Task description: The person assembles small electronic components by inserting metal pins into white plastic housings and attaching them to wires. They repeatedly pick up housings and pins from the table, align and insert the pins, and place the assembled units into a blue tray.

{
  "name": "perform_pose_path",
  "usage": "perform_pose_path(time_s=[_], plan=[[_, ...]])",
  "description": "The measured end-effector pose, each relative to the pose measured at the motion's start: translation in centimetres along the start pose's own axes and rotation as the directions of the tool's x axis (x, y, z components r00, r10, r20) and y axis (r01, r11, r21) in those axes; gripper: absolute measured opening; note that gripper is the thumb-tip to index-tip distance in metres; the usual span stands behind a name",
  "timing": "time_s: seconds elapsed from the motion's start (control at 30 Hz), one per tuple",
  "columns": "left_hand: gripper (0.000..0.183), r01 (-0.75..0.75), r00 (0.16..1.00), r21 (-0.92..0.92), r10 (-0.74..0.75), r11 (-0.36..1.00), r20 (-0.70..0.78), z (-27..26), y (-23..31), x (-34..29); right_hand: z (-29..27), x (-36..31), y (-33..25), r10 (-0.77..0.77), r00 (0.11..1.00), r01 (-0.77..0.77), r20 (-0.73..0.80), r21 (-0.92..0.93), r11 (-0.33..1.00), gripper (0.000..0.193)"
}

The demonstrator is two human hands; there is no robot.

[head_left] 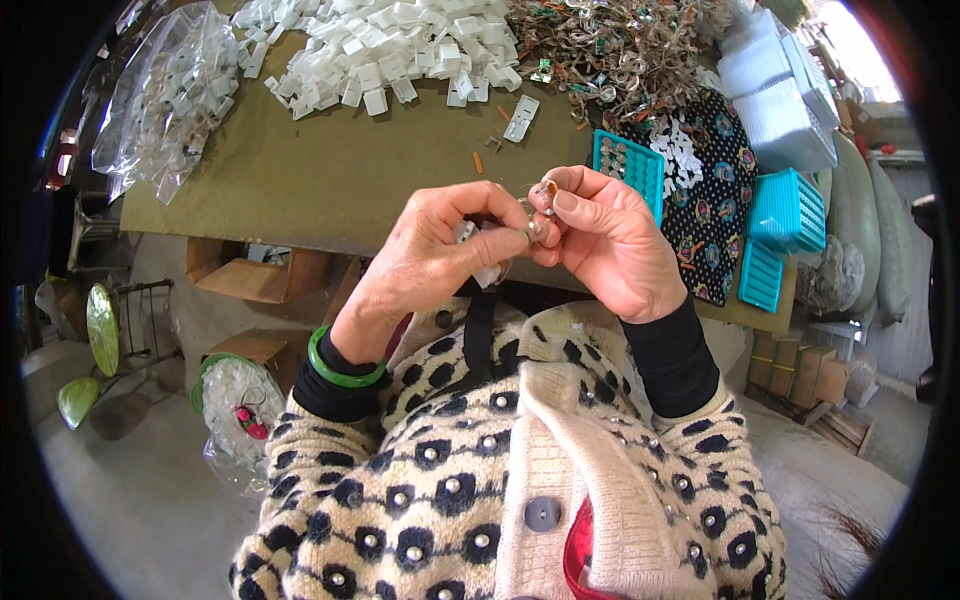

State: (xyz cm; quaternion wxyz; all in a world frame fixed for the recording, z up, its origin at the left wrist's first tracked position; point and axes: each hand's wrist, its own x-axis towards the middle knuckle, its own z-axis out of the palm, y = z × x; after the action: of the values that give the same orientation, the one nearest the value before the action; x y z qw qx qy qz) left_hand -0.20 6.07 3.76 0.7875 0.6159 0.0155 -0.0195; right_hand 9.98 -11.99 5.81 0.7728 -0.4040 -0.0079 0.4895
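Note:
My hands meet above the table's near edge, their fingertips almost touching. My left hand [435, 250] pinches at a small shiny piece, and a white plastic card [487, 272] shows below its fingers. Thumb and forefinger of my right hand [615, 235] close on a small shiny ornament [546, 190] with a brownish tint. How the pieces join between the fingertips is too small to make out. Beyond my hands, one white card [521, 118] with holes lies apart from the large heap of white cards [390, 50].
A tangled heap of shiny ornaments [620, 50] lies at the back right. Nearby are a teal tray [655, 185], white cutouts [675, 155] and a dark patterned cloth [715, 215]. Clear trays [780, 95] and teal trays [788, 212] are stacked right; a plastic bag [170, 95] lies left.

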Motion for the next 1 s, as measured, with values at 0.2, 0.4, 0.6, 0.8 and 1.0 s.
perform_pose_path(time_s=[0.2,0.4,0.6,0.8,1.0], plan=[[0.005,0.024,0.997,-0.157,-0.035,0.987,-0.067,-0.6,-0.5,-0.5,-0.5,-0.1,-0.1,-0.048,0.999,0.048,-0.008,0.014,0.999,0.018],[0.011,-0.092,0.992,-0.217,0.071,0.972,-0.104,-3.6,4.3,-2.5,-0.2,0.3,-0.4,-0.095,0.995,0.095,-0.014,0.007,0.995,0.017],[0.007,-0.519,0.682,0.297,0.598,0.802,-0.422,-10.6,11.5,-4.5,-1.7,0.5,0.0,-0.067,0.997,0.064,0.036,0.086,0.994,0.010],[0.023,0.076,0.558,0.947,0.774,0.313,-0.301,-21.7,15.6,-2.9,-0.8,0.1,-0.1,-0.091,0.996,0.091,0.000,0.064,0.994,0.010],[0.029,0.356,0.651,0.908,0.755,-0.221,-0.072,-24.3,13.8,-2.0,1.2,-0.3,-1.1,-0.216,0.976,0.213,-0.025,-0.082,0.974,0.012]])
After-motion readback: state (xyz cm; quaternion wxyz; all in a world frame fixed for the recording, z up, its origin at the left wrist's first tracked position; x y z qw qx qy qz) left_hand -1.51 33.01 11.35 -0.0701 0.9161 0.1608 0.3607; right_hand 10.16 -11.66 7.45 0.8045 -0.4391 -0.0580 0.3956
